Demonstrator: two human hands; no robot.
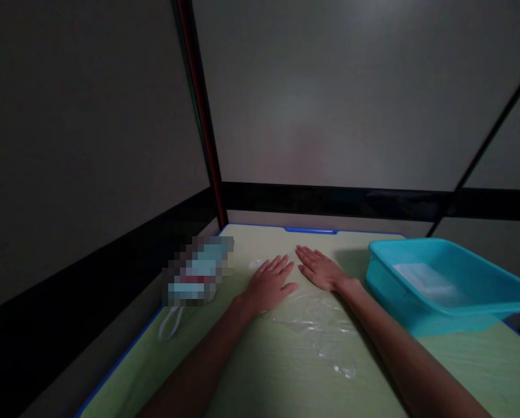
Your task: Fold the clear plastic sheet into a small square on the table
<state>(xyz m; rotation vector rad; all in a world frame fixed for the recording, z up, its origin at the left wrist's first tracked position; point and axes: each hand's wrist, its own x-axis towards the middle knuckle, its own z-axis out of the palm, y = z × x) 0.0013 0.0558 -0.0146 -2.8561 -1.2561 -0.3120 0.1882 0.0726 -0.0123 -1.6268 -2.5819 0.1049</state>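
A clear plastic bag or sheet (316, 328), wrinkled and shiny, lies flat on the pale green table (286, 389). My left hand (270, 284) rests palm down on its left side, fingers spread. Flat on its far right part lies my right hand (320, 268), palm down with the fingers stretched out and the thumb apart. Both hands are open and hold nothing. The sheet's exact outline is hard to make out against the tabletop, and part of it is hidden under the hands.
To the right stands a turquoise plastic basin (416, 310) with a white sheet-like thing (425, 278) inside. A blurred-out object (199, 273) with a white loop (170, 322) lies at the left edge. Walls (329, 104) rise behind and left of the table.
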